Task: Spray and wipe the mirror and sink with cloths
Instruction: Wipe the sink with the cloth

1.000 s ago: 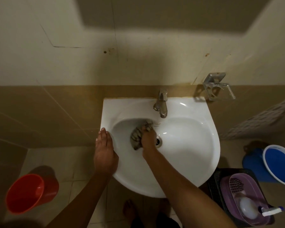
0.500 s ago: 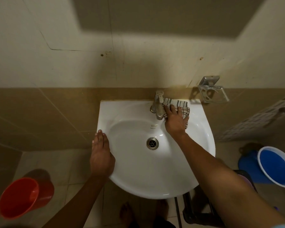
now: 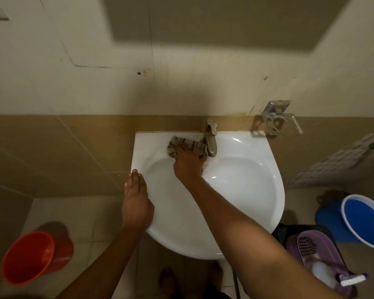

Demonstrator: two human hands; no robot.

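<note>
Head view:
Right hand (image 3: 189, 164): clutches crumpled checked cloth (image 3: 183, 144) against glossy white sink (image 3: 257, 190) ledge.
Left hand (image 3: 136, 201): fingers flat, released, resting on rounded rim.

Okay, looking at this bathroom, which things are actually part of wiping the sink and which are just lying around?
In use: sink; checked cloth; right hand pressing the cloth beside the tap; left hand resting on the sink rim.

Lying about: red bucket; blue bucket; purple basket; empty wall holder.

I see my left hand (image 3: 136, 203) lying flat, fingers straight, lower left of centre; my right hand (image 3: 187, 162) presses down at centre, arm outstretched.
</note>
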